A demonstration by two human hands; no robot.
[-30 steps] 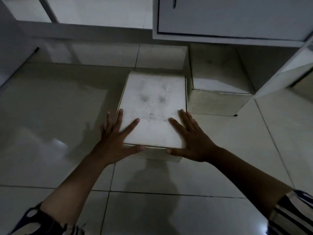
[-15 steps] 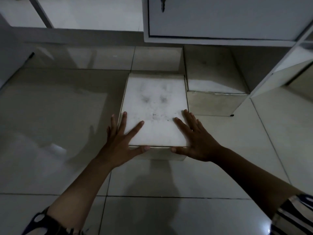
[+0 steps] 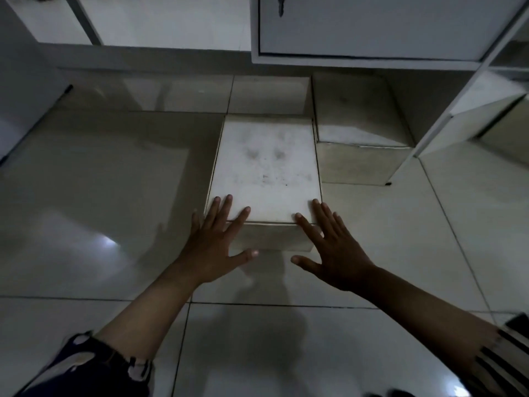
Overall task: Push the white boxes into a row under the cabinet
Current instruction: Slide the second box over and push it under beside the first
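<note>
Our tiled floor [image 3: 94, 179] lies bare to the left. Under the cabinet [image 3: 372, 27] sits one white box [image 3: 357, 138]; a nearer white box [image 3: 264, 170] touches its left side, jutting forward. We keep our left hand [image 3: 213, 242] and right hand [image 3: 333, 247] spread flat, fingertips on the near edge.

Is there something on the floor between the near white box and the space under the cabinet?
Nothing visible. Bare floor lies beyond the near white box up to the cabinet. The second box sits beside it on the right, not ahead.
</note>
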